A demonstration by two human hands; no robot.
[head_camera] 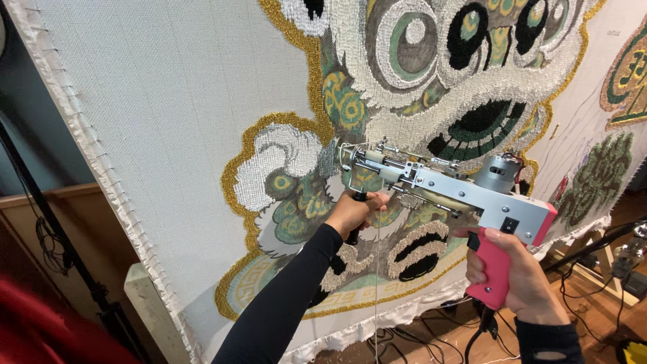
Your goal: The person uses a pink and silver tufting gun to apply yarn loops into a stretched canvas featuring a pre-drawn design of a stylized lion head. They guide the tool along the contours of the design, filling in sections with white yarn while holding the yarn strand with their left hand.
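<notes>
Leftward, tufting gun (pixel 445 189) points, slightly upward, at cloth (pixel 175 121).

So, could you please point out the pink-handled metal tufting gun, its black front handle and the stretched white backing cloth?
Tufting gun (pixel 472 195), head view: silver body.
Front handle (pixel 353 236), head view: lower end.
Backing cloth (pixel 168 101), head view: bare area.

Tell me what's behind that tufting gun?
Behind the tufting gun hangs stretched cloth bearing a partly tufted lion design. The part directly behind the gun and hands is hidden.

Your tufting gun (pixel 445 185) is matt silver metal with a smooth pink plastic handle (pixel 495 273); the stretched cloth (pixel 168 114) looks coarse and woven, its tufted yarn (pixel 283 158) looped and rough
</notes>
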